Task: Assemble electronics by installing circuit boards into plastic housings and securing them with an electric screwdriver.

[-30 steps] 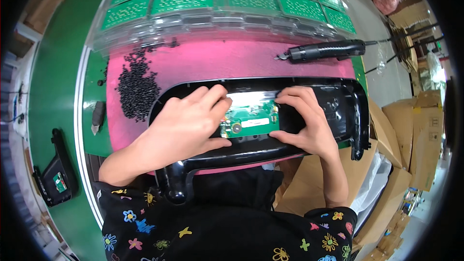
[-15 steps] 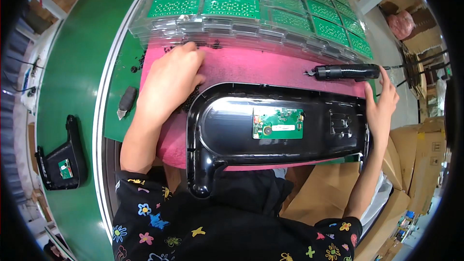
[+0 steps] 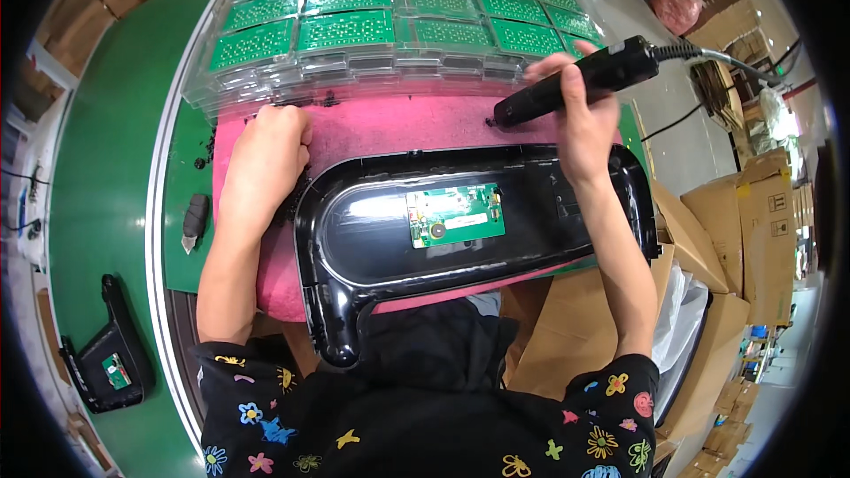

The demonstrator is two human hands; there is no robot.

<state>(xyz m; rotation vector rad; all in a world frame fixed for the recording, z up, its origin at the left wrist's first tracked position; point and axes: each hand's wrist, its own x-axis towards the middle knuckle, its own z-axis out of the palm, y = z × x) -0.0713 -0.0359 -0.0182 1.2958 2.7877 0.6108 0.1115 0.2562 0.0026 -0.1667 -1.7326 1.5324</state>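
Two hands work around a glossy black housing [image 3: 372,248] lying on a pink mat [image 3: 398,128], with a small green circuit board [image 3: 455,215] seated in its middle. Left of the housing, the left hand [image 3: 264,159] is curled knuckles-up over loose black screws [image 3: 205,149]. Above the housing's right end, the right hand [image 3: 580,115] grips a black electric screwdriver [image 3: 575,80]. Beyond the mat sit clear trays of green boards [image 3: 345,31].

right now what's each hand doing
Left hand: curled over the small black screws on the pink mat; grip cannot be told.
Right hand: closed around the black electric screwdriver.
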